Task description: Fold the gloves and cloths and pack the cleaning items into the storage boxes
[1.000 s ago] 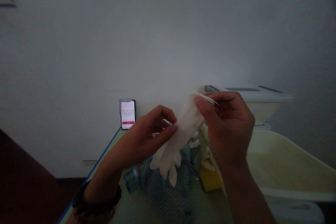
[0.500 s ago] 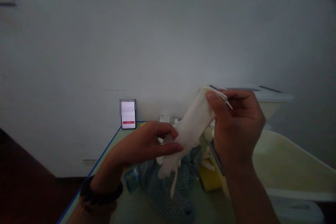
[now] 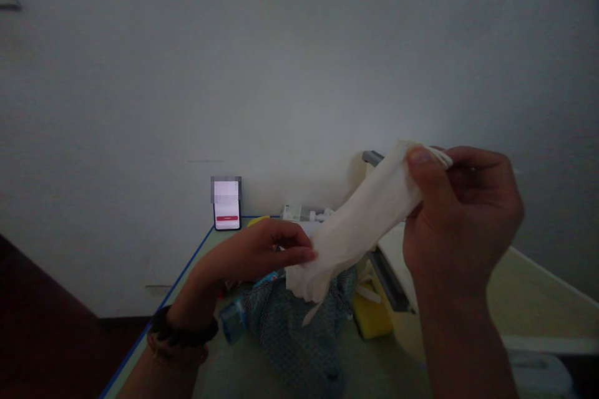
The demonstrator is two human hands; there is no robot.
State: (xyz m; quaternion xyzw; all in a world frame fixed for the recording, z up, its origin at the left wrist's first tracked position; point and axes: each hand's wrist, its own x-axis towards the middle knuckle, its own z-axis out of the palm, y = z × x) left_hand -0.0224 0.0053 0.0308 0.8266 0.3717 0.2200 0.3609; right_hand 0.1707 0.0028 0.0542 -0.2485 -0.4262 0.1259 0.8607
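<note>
The desk's edge (image 3: 188,266) slants lower left, wall (image 3: 299,62) above; left hand (image 3: 271,252) and right hand (image 3: 468,206) pinch a white glove (image 3: 365,218).

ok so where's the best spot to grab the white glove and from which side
Probably the cuff, coming from the right with thumb on the near face and fingers behind, as the right hand pinches it. The white glove slants, so that end sits uppermost, while its finger end hangs limp near the left hand.
</note>
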